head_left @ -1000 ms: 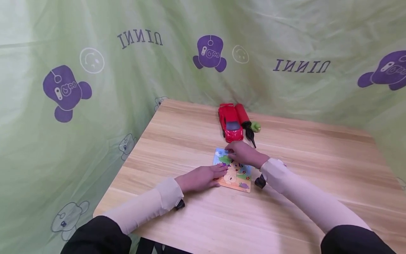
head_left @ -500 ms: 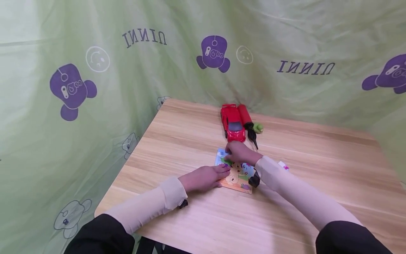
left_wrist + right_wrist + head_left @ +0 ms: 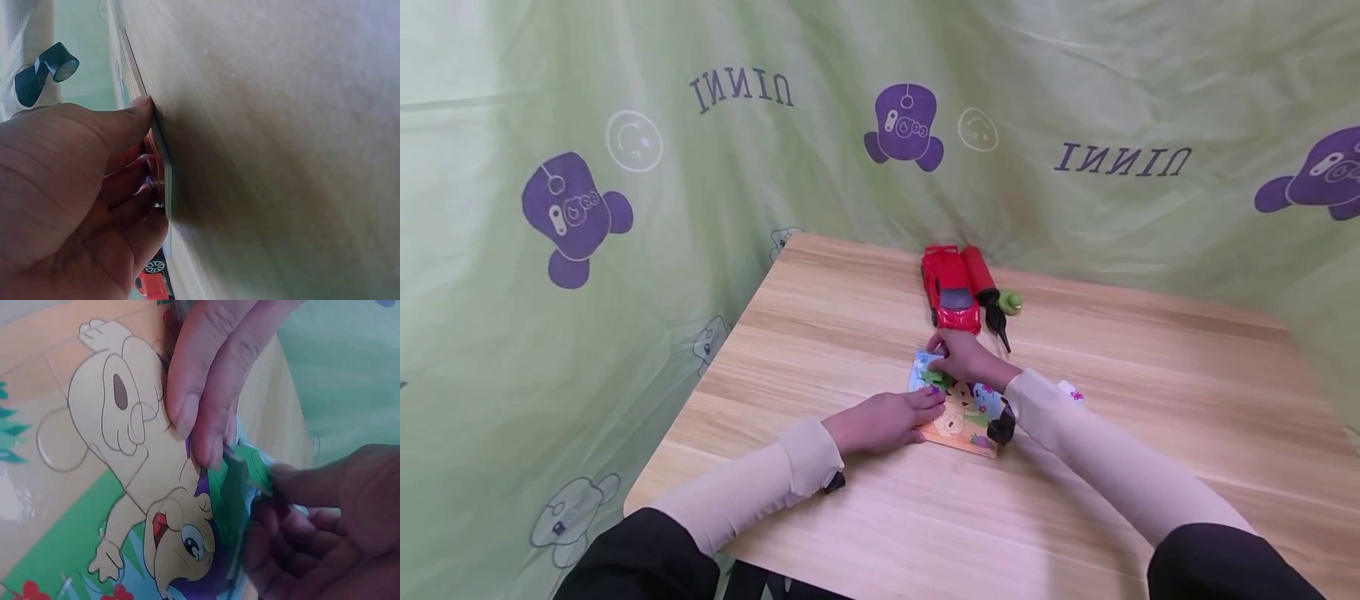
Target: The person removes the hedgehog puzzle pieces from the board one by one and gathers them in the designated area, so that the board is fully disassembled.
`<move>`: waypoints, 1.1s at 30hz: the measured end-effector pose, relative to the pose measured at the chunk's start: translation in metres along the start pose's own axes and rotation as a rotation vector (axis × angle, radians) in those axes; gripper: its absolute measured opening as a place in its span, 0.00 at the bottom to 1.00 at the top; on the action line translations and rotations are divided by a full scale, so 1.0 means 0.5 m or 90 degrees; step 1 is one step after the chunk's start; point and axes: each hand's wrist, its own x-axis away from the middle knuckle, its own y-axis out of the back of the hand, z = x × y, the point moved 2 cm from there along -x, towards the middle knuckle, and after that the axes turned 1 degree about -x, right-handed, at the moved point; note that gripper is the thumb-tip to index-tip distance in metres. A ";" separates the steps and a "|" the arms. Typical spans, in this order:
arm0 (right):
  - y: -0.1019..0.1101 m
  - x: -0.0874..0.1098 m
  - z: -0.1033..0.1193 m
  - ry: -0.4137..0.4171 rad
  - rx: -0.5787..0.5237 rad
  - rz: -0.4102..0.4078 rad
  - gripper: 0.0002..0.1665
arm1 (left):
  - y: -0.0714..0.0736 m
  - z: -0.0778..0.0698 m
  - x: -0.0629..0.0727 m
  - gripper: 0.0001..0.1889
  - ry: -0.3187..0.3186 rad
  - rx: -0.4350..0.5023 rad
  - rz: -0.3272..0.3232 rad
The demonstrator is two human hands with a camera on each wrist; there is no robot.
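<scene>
Head view: with the red toy car as landmark, a picture puzzle lies on the tabletop just in front of the car's nose, on the side nearer the person. The right hand, close to that nose, pinches a green puzzle piece between thumb and fingers; the left hand, farther in front of the car and to its left, rests extended fingers on the puzzle's left side. The hands are apart, though near each other

The step in hand looks like working this piece at the puzzle's far left part; whether it is being seated or prised out, I cannot tell. Either way, the next move probably calls for a steady left hand and a careful levelling or lifting of the tilted piece

The puzzle is thin and glossy, blue toward the car and orange at the near side, with a peach-coloured cartoon figure, purple hair, red flowers and fine cut lines
</scene>
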 end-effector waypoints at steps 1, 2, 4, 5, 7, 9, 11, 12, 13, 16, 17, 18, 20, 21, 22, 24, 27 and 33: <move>0.006 0.002 0.000 0.008 -0.011 -0.014 0.12 | 0.001 0.000 0.001 0.30 0.003 0.010 0.000; 0.014 0.006 -0.001 0.015 -0.018 -0.029 0.11 | 0.003 0.000 0.002 0.30 0.006 0.020 0.000; 0.041 0.022 -0.011 0.015 -0.048 -0.048 0.07 | 0.003 -0.001 -0.001 0.30 0.015 0.048 0.002; 0.059 0.036 -0.018 0.015 -0.060 -0.055 0.06 | 0.002 -0.002 -0.006 0.30 0.020 0.064 0.003; 0.096 0.070 -0.037 0.005 -0.077 -0.057 0.06 | -0.004 -0.002 -0.015 0.30 0.032 0.091 0.004; 0.127 0.111 -0.064 0.002 -0.084 -0.052 0.07 | -0.011 -0.001 -0.022 0.31 0.042 0.101 0.008; 0.148 0.156 -0.094 -0.009 -0.071 -0.045 0.07 | -0.015 0.001 -0.027 0.31 0.045 0.097 0.002; 0.153 0.177 -0.111 -0.019 -0.064 -0.039 0.07 | -0.016 0.003 -0.030 0.31 0.046 0.090 -0.004; 0.154 0.197 -0.127 -0.030 -0.056 -0.031 0.07 | -0.016 0.005 -0.031 0.31 0.045 0.079 -0.010; 0.139 0.242 -0.165 -0.049 -0.049 0.001 0.07 | -0.012 0.014 -0.033 0.30 0.044 0.062 -0.023; 0.132 0.251 -0.173 -0.047 -0.048 0.010 0.07 | -0.011 0.017 -0.033 0.30 0.044 0.059 -0.022; 0.125 0.258 -0.178 -0.045 -0.047 0.017 0.07 | -0.009 0.019 -0.032 0.30 0.043 0.062 -0.022; 0.110 0.260 -0.182 -0.033 -0.047 0.026 0.06 | -0.008 0.024 -0.023 0.30 0.043 0.069 -0.020; 0.107 0.260 -0.182 -0.028 -0.044 0.028 0.05 | -0.006 0.025 -0.019 0.30 0.042 0.075 -0.021; 0.106 0.261 -0.183 -0.028 -0.039 0.028 0.05 | -0.005 0.026 -0.015 0.30 0.041 0.082 -0.023; 0.110 0.265 -0.185 -0.035 -0.028 0.033 0.05 | -0.003 0.026 -0.010 0.29 0.043 0.107 -0.022; 0.121 0.281 -0.196 -0.056 -0.017 0.058 0.04 | -0.002 0.021 -0.002 0.29 0.044 0.133 -0.010; 0.128 0.313 -0.227 -0.074 -0.021 0.069 0.05 | -0.003 0.013 0.011 0.29 0.016 0.087 -0.019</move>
